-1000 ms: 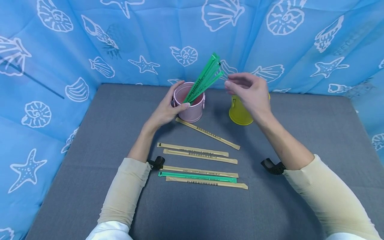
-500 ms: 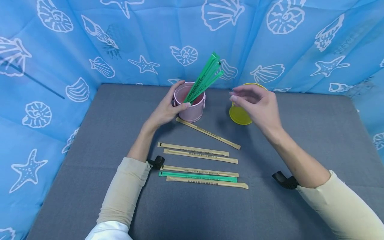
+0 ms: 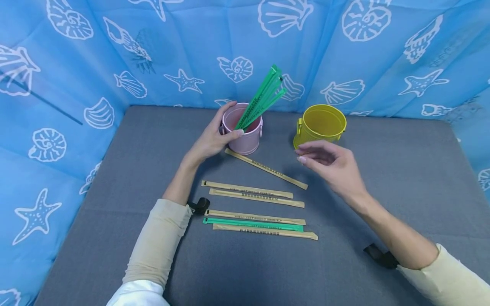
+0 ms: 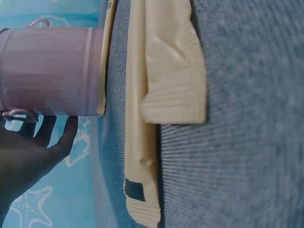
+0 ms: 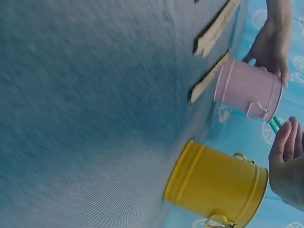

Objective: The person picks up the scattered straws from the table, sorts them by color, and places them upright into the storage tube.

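My left hand (image 3: 212, 138) grips the pink bucket (image 3: 245, 143) from its left side, thumb at the near rim and fingers around the wall. Several green wrapped straws (image 3: 261, 98) stand in that bucket, leaning right. My right hand (image 3: 333, 168) hovers over the table just in front of the yellow bucket (image 3: 324, 121), its fingers loosely bent and holding nothing. In the right wrist view the yellow bucket (image 5: 216, 183) stands upright, apart from that hand.
Several beige wrapped straws (image 3: 256, 199) lie across the middle of the grey table (image 3: 252, 272). One green wrapped straw (image 3: 252, 224) lies among them, and a slanted beige straw (image 3: 266, 169) lies nearest the pink bucket. A blue shell-print curtain (image 3: 214, 38) hangs behind.
My right hand has come back toward me from above the yellow bucket, uncovering its opening. My left hand still holds the pink bucket in the same place.
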A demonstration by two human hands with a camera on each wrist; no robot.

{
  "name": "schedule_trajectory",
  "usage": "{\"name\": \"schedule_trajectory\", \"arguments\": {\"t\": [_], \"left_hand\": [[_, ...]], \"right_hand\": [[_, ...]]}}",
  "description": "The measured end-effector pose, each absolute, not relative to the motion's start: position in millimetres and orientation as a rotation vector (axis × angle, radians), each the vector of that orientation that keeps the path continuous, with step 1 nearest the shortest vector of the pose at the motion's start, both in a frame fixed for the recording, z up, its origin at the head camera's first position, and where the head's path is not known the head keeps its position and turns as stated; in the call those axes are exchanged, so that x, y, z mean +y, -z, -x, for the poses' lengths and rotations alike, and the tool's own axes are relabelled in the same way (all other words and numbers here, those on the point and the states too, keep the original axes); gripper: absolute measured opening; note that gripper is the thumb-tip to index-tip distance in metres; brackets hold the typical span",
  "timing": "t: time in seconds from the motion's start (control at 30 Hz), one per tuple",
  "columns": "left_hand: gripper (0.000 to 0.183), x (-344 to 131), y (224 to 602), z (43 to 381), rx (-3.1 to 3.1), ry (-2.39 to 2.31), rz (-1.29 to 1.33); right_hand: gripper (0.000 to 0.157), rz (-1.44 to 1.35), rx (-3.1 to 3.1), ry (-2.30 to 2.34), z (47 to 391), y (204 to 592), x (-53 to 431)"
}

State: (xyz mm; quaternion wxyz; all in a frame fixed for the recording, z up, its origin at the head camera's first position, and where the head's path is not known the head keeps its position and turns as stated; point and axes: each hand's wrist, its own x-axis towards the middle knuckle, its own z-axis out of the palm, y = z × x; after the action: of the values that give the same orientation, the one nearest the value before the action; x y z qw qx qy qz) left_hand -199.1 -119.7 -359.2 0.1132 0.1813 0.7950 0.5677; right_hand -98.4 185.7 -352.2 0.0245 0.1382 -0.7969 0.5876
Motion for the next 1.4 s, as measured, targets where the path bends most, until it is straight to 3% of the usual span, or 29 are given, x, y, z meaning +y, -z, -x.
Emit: {"name": "schedule_trajectory", "arguments": {"t": [0.7,1.17,1.4], "left_hand": [[0.078,-116.4,361.0,200.8,2.296,-1.683,-0.529],[0.077,-118.4,360.3,197.6,2.323,-1.669,-0.519],[0.078,-118.9,362.0,199.7,2.309,-1.683,-0.518]], "right_hand": [[0.021,-0.57,-2.671,-1.817,50.7,404.4,183.2],[0.017,-0.666,-2.788,-1.681,27.5,419.1,168.1],[0.024,-0.654,-2.879,-1.529,23.3,424.0,163.1]]}}
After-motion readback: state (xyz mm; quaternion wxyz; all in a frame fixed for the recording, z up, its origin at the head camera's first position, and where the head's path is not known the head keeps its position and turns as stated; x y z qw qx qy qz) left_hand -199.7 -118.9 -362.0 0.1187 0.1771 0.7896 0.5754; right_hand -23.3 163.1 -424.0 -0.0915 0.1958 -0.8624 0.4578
